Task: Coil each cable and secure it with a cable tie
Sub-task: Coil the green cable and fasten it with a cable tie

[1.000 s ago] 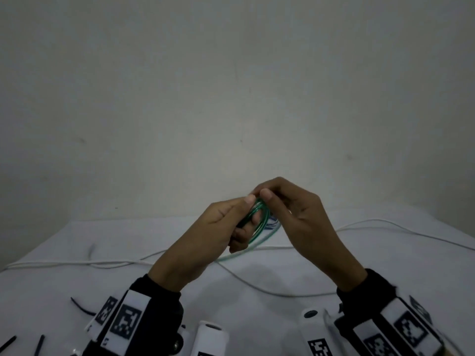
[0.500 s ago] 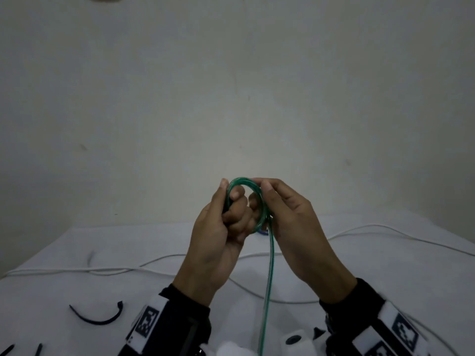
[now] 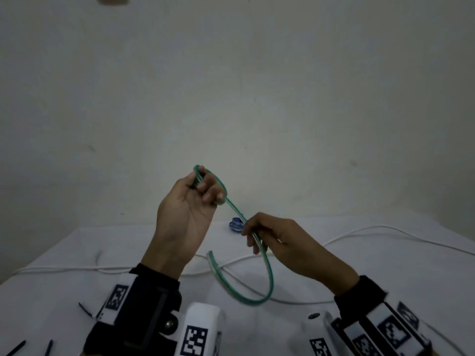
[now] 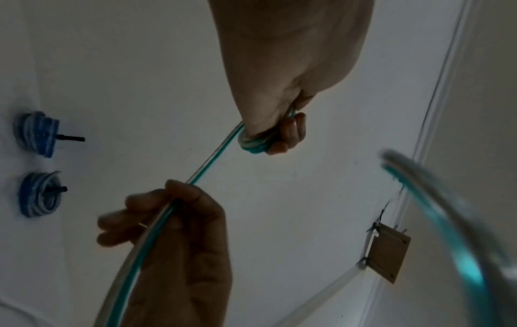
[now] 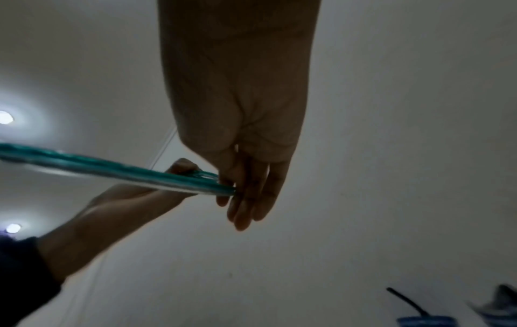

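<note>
**Coiling green cable, both hands on it**

Holding a small coil of the green cable up in front of the wall, the left hand has its fingers curled tight round the loops, thumb side up. In the left wrist view the coil wraps the fingertips as a tight bundle, several turns thick. From there a straight run of cable slants down and to the right into the right hand, which sits lower, just above the table. Right hand fingers are curled loosely round the cable w/ thumb and forefinger pinching it; the other fingers stick out, half bent. Below the right hand the cable hangs in a wide U, swings back left and up, and its free end points upward btwn the two wrists, clear of both hands.

On the white table behind the hands lies a blue coil, partly hidden by the right forefinger. The left wrist view shows two such blue coils, side by side, each w/ a short black tie end sticking out. A white cable snakes across the table from left to right, passing under both arms. Loose black cable ties lie at the near left edge, well apart from the hands. Both wrists wear black bands w/ square printed markers.
</note>
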